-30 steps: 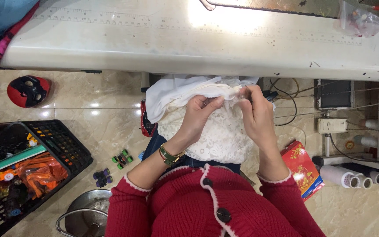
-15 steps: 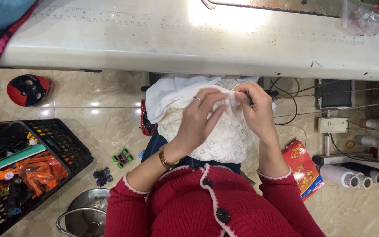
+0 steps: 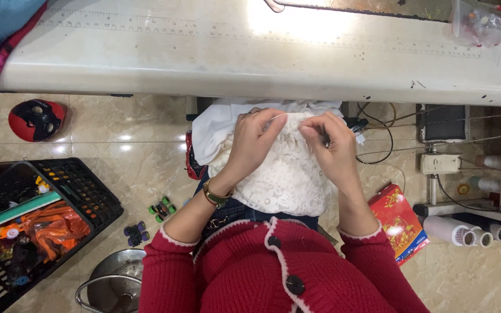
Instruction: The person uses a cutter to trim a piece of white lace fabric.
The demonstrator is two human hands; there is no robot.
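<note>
A piece of white lace fabric [image 3: 282, 179] lies in my lap below the edge of the white sewing table [image 3: 250, 58]. My left hand [image 3: 254, 142] pinches the upper edge of the lace, and a gold watch sits on that wrist. My right hand [image 3: 330, 148] grips the same edge just to the right, fingers curled tight; a small dark tool may be tucked in them, too hidden to tell. Both hands are close together. Plain white cloth [image 3: 215, 124] bunches behind the lace. I wear a red knitted cardigan [image 3: 273, 272].
A black plastic crate [image 3: 82, 197] with orange and green items stands on the tiled floor at left, near small toy cars [image 3: 162, 208], a metal pot [image 3: 111, 284] and a red mask [image 3: 36, 119]. At right lie a red packet [image 3: 398, 223], white thread cones [image 3: 456, 232], cables and a pedal.
My hands have shifted slightly along the lace edge and sit a bit apart now, with the left fingers raised onto the top edge.
</note>
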